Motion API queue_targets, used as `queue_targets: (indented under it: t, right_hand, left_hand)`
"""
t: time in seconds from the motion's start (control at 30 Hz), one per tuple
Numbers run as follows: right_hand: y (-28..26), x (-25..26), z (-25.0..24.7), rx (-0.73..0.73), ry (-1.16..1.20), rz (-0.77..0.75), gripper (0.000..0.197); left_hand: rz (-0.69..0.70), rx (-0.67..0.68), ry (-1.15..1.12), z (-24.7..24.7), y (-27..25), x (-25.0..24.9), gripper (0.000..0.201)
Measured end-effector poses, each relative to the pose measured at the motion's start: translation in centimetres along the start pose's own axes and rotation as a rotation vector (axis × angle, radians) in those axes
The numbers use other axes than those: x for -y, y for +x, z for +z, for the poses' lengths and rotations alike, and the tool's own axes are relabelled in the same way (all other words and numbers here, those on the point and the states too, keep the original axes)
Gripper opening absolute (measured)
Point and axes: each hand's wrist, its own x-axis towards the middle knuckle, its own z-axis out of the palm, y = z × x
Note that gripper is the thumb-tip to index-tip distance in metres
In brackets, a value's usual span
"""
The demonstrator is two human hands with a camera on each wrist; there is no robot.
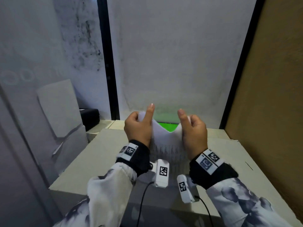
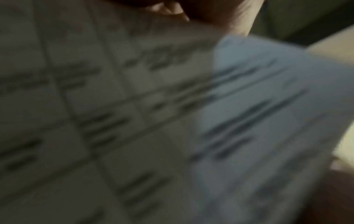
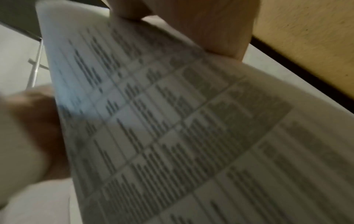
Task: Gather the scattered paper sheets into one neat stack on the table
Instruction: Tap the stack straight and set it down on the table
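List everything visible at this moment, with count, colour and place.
paper sheets: count unclear, white with printed tables, held upright over the table between both hands, top edge sagging
table: one, off-white, under the hands
green patch: one, bright green, far table edge behind the sheets
black box: one, far left
grey panel: one, leaning at left
brown board: one, right side
left hand: grips the sheets' left side
right hand: grips the right side

Both hands — left hand (image 1: 138, 126), right hand (image 1: 193, 128) — grip the paper sheets (image 1: 165, 140) upright above the table (image 1: 101, 154).
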Motion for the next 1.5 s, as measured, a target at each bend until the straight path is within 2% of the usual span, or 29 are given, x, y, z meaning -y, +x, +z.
queue_targets:
  t: [0.07, 0.13, 0.27, 0.37, 0.43, 0.53, 0.6, 0.73, 0.83, 0.9, 0.93, 1.0, 1.07, 1.13, 1.17, 1.33, 1.4, 1.5]
  right_hand:
    - [-0.5, -0.1, 0.1, -0.12, -0.089, -0.047, 0.065]
    - [-0.1, -0.3, -0.2, -0.24, -0.079, -0.014, 0.074]
    - [0.6, -0.4, -0.4, -0.311, -0.129, 0.033, 0.065]
    - [0.9, -0.2, -0.6, -0.366, -0.146, 0.086, 0.062]
    - [1.3, -0.4, -1.0, -0.393, -0.15, 0.152, 0.061]
    - [1.5, -1.2, -1.6, -0.406, -0.186, 0.174, 0.061]
    - [1.3, -1.6, -1.7, -0.376, -0.192, 0.16, 0.06]
    - [0.8, -0.7, -2.0, -0.18, -0.04, 0.066, 0.051]
    - [0.7, -1.6, -3.6, 0.131, 0.133, 0.223, 0.045]
    - [-0.2, -3.1, -4.5, 0.317, 0.093, 0.328, 0.044]
    - [-0.7, -3.9, -4.8, 0.348, 0.073, 0.346, 0.043]
    - [-1.4, -4.6, -5.2, 0.318, 0.095, 0.345, 0.04]
    - [-1.2, -4.2, -5.4, 0.252, 0.125, 0.319, 0.035]
    - [-0.9, -3.5, -5.5, 0.214, 0.122, 0.279, 0.03]
    - [-0.8, -3.1, -5.3, 0.205, 0.117, 0.253, 0.027]
    - [-0.7, -1.0, -3.7, 0.186, 0.124, 0.139, 0.027]
    - [-1.0, -1.4, -3.6, 0.169, 0.133, 0.17, 0.029]
    - [-2.6, -3.9, -4.3, 0.195, 0.096, 0.282, 0.033]
  left_hand:
    - [0.033, -0.069, 0.025, 0.2, -0.2, -0.1, 0.064]
    - [0.01, -0.141, 0.009, 0.1, 0.3, -0.4, 0.059]
    - [0.033, -0.138, 0.019, -0.1, 0.5, -0.6, 0.05]
    - [0.074, 0.061, -0.025, -0.6, -0.6, 0.2, 0.048]
    - [0.119, 0.232, 0.034, -1.4, -1.2, 1.6, 0.062]
    - [0.167, 0.383, 0.15, -2.6, -1.7, 3.4, 0.081]
    - [0.159, 0.39, 0.179, -2.8, -1.8, 3.8, 0.084]
    - [0.168, 0.247, 0.194, -2.3, -0.9, 3.2, 0.079]
    - [0.161, 0.195, 0.164, -2.3, -0.1, 2.8, 0.08]
    - [0.154, 0.189, 0.148, -2.5, 0.0, 3.0, 0.078]
    - [0.146, 0.201, 0.134, -2.5, 0.0, 3.2, 0.078]
    - [0.127, 0.295, 0.111, -2.9, 0.1, 3.7, 0.08]
    - [0.109, 0.462, 0.133, -4.0, 0.5, 4.0, 0.079]
    - [0.093, 0.609, 0.217, -5.0, 0.7, 4.0, 0.071]
    - [0.094, 0.628, 0.249, -5.2, 0.6, 3.9, 0.066]
    - [0.171, 0.388, 0.164, -4.2, 0.2, 3.7, 0.054]
    - [0.122, 0.366, 0.119, -4.0, -0.3, 4.4, 0.05]
    - [0.02, 0.413, 0.184, -4.9, -1.9, 6.8, 0.045]
